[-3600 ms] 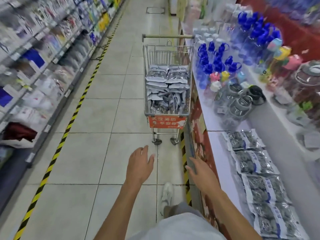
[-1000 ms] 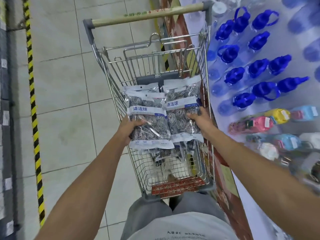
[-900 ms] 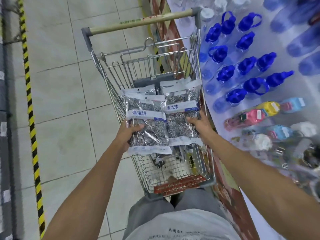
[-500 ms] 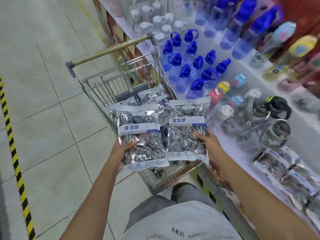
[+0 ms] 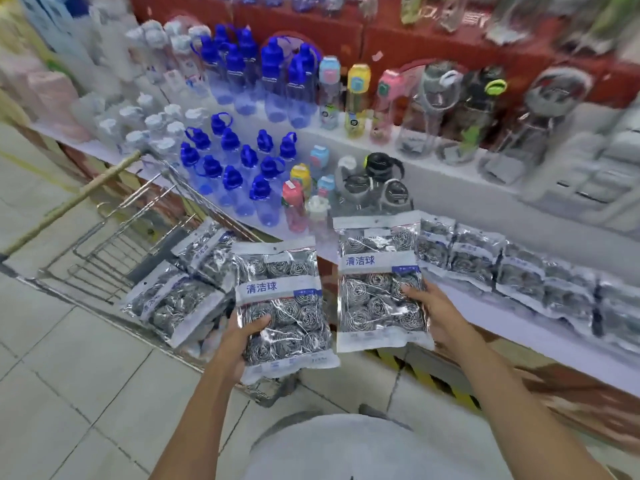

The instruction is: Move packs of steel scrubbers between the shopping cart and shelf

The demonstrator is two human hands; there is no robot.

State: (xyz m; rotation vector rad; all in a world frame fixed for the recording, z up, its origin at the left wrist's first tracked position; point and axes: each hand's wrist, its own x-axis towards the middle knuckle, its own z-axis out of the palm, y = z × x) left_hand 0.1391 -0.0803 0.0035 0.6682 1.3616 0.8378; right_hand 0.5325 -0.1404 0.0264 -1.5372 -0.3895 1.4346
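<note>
Left hand: left hand grips 1 pack of steel scrubbers, the left pack, thumb curled over its front near the lower left corner, fingers hidden behind it.
Right hand: right hand grips a 2nd one, the right pack, thumb pressed on the front near the right edge, the rest of the fingers tucked behind.
Left pack position: held upright in the air, above the near end of the shopping cart, label with blue characters facing the camera.
Right pack position: held upright too, a touch higher than the left pack and just beside it, a narrow gap between them; its top reaches over the front edge of the shelf.
Cart load: more silvery packs in the cart lie tilted, overlapping, on the left of the left pack.
Cart handle: pale bar angled up toward the shelf's left stretch.
Shelf row: packs on the shelf lie flat in an overlapping line along the front edge, running right from the right pack; the far ones are blurred.
Behind them: blue-capped bottles crowd the shelf's left middle, coloured small bottles beside them, clear jugs with dark lids nearer the centre.
Upper tier: taller bottles stand along the raised back ledge, against red boxes.
Floor: pale tiles under the cart.
</note>
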